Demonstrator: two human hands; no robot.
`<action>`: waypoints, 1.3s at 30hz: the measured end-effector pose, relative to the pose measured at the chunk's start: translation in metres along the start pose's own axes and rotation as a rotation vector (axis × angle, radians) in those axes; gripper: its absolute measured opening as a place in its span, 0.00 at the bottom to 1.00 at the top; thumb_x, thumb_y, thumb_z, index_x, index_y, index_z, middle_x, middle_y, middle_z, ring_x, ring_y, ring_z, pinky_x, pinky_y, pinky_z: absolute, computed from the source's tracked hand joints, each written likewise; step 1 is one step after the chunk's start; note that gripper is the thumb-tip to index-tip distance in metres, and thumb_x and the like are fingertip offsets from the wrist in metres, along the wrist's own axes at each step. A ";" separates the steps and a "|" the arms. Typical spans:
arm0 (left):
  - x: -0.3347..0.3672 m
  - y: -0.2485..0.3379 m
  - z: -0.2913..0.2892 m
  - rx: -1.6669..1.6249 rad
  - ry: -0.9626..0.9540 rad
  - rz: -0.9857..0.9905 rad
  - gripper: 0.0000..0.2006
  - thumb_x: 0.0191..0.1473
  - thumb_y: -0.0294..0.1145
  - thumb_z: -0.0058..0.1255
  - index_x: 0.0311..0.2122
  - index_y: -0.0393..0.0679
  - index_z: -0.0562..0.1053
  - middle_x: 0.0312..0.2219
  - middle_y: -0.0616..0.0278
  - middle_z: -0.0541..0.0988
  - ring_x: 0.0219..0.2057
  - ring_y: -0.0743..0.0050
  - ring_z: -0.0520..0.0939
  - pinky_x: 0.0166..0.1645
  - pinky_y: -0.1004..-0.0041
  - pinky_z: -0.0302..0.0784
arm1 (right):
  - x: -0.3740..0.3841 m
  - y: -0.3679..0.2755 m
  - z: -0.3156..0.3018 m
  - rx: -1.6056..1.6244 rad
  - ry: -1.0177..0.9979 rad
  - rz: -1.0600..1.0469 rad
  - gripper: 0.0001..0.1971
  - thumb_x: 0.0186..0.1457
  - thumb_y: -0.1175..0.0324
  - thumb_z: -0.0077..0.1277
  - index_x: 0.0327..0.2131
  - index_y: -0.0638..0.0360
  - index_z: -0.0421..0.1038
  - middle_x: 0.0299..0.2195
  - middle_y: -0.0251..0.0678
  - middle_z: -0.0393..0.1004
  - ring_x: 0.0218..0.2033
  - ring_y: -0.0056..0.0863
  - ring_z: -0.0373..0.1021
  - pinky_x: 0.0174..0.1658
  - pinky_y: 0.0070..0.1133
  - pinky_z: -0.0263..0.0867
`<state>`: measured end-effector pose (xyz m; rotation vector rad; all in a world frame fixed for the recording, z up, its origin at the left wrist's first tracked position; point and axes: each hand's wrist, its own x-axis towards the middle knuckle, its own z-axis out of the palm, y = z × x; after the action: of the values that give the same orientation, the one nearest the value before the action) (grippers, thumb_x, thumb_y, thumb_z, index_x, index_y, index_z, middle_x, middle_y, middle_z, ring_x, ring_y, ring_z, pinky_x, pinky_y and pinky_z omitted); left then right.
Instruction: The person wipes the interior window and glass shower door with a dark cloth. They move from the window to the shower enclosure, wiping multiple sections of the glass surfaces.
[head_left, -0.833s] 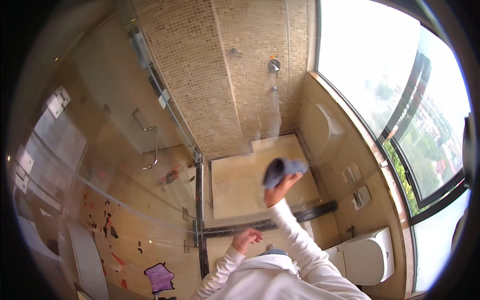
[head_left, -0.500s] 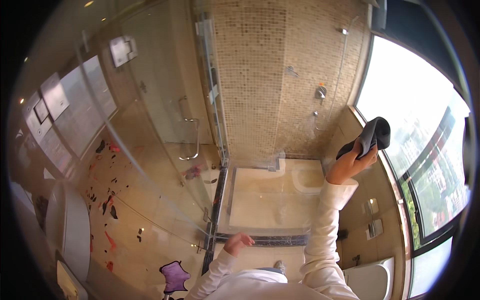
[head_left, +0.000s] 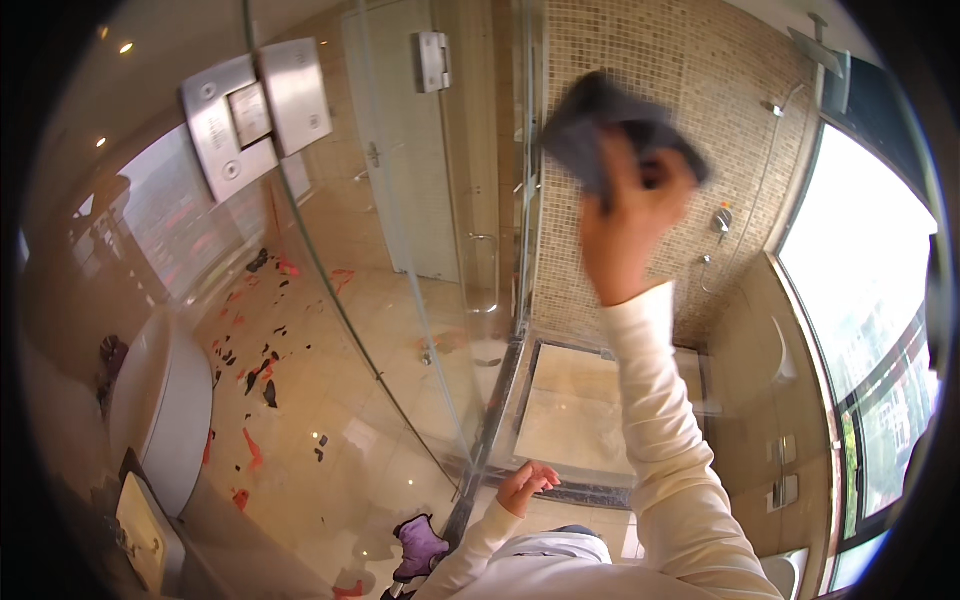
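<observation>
My right hand [head_left: 640, 215], raised at arm's length in the upper middle of the view, is closed on a folded dark grey cloth [head_left: 590, 125]. Motion blurs both the cloth and the fingers. Behind them lies the small-tiled brown shower wall [head_left: 590, 250]; whether the cloth touches any glass I cannot tell. Low in front of my body hangs my left hand [head_left: 527, 487], with nothing in it and its fingers loosely bent and apart. Close to my left forearm is a purple fabric head [head_left: 420, 545] on a pole.
Glass panels with a steel hinge [head_left: 240, 115] and a door handle [head_left: 485, 270] stand at left. A dark stone sill [head_left: 590, 494] borders the shower floor. Further left are a white bathtub [head_left: 175, 410] and a basin [head_left: 150, 535]. A window [head_left: 860, 270] fills the right side.
My right hand has swung left with the cloth, from beside the window to in front of the tiled wall. The view has turned left; my left hand remains low.
</observation>
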<state>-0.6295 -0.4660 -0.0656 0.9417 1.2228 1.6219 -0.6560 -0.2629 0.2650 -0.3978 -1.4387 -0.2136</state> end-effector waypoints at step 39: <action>0.122 0.034 0.262 0.337 -0.017 0.482 0.35 0.43 0.41 0.56 0.55 0.41 0.58 0.53 0.58 0.63 0.53 0.69 0.64 0.50 0.71 0.62 | -0.109 0.280 -0.378 0.907 -0.870 0.775 0.18 0.46 0.84 0.46 0.43 0.63 0.71 0.38 0.43 0.73 0.40 0.32 0.70 0.46 0.21 0.63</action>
<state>-0.4350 -0.2742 0.0356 1.5533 1.3527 1.7929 -0.2178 -0.1643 0.0881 -0.2578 -1.9035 1.3405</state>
